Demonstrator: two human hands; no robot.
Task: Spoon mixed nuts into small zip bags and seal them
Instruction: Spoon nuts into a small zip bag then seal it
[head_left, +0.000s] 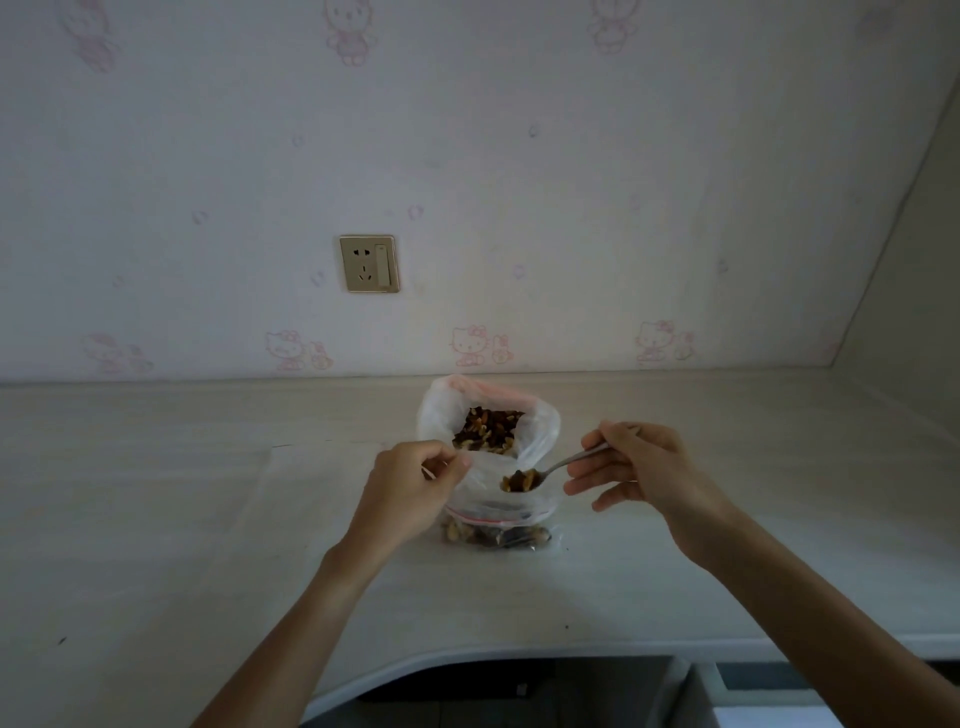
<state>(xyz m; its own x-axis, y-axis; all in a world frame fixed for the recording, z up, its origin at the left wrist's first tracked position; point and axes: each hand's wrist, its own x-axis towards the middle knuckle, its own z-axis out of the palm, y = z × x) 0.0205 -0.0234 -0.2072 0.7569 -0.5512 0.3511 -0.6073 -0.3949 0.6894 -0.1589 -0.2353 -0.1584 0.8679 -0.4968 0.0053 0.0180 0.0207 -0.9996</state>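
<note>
Right hand (631, 467) grips a metal spoon (558, 467) by the handle, outer fingers loosely extended; its bowl carries mixed nuts (519, 480) over a small zip bag (498, 493). Left hand (410, 486) pinches that bag's upper edge between thumb and fingers. Directly behind stands a large open bag of nuts (488, 423). A filled small bag (493, 535) lies nearest the person. All rest on a pale desk (156, 519); a wall socket (370, 263) sits on patterned wallpaper (623, 182).

Right hand (631, 467) holds nut-laden spoon (550, 470); left hand (410, 483) pinches small bag (498, 493).
</note>
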